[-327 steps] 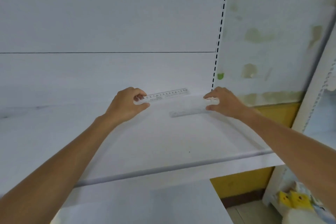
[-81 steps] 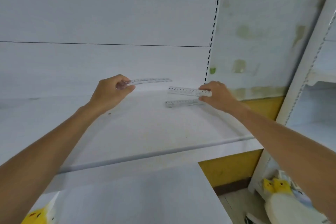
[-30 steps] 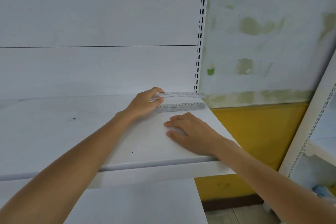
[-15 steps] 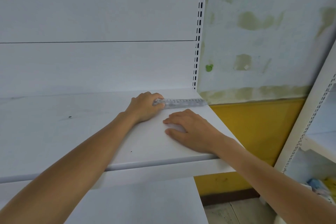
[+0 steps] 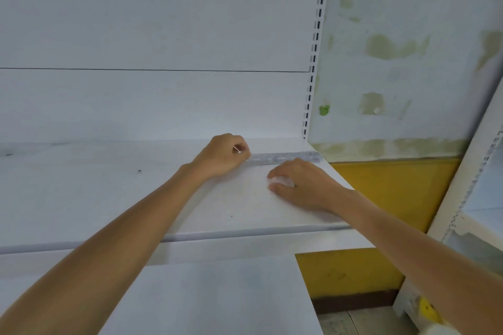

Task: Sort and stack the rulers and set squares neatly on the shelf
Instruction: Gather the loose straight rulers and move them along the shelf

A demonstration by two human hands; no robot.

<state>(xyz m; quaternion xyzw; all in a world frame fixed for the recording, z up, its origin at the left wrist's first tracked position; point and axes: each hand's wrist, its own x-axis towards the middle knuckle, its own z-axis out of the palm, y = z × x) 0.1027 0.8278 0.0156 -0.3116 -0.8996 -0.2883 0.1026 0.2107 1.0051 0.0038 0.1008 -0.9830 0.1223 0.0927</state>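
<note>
A stack of clear rulers [image 5: 285, 157] lies flat along the back right corner of the white shelf [image 5: 109, 198], its right end at the shelf's side edge. My left hand [image 5: 224, 156] is curled at the stack's left end, with thumb and fingers pinching it. My right hand [image 5: 298, 185] rests palm down on the shelf just in front of the rulers, fingers spread and pointing left. A pale glint shows under its fingertips; I cannot tell whether anything lies there. No set squares are visible.
The white back panel [image 5: 152, 35] rises behind the shelf, with a slotted upright [image 5: 313, 62] at its right edge. A stained wall with a yellow base [image 5: 394, 187] lies beyond. Another white shelf unit [image 5: 479, 198] stands at the right. A lower shelf [image 5: 217, 296] juts out below.
My left hand has lowered its ruler onto the one lying by the back corner, so they now sit as one flat stack. My right hand has stayed flat on the shelf.
</note>
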